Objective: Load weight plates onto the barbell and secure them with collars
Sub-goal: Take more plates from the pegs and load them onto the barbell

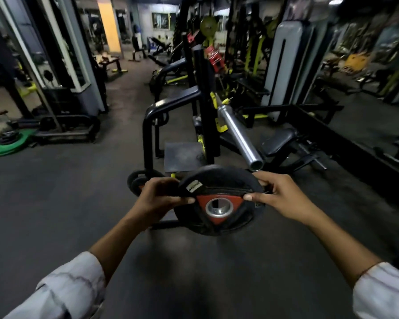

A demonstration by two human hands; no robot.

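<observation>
From the head camera, you hold a black weight plate [219,203] in front of you at centre frame, its face tilted toward you, showing a red triangular hub and a metal-ringed centre hole. Your left hand [158,196] grips the plate's rim at 9 o'clock, thumb across the near face and fingers curled behind. Your right hand [276,195] grips the rim at 3 o'clock the same way. The bare barbell sleeve [237,137] juts toward you from 1 o'clock, its open end just above the plate's top edge, apart from it. The bar sits in a black rack [203,93] at 12 o'clock. Green plates [7,146] lie on the floor at 9 o'clock, well apart.
</observation>
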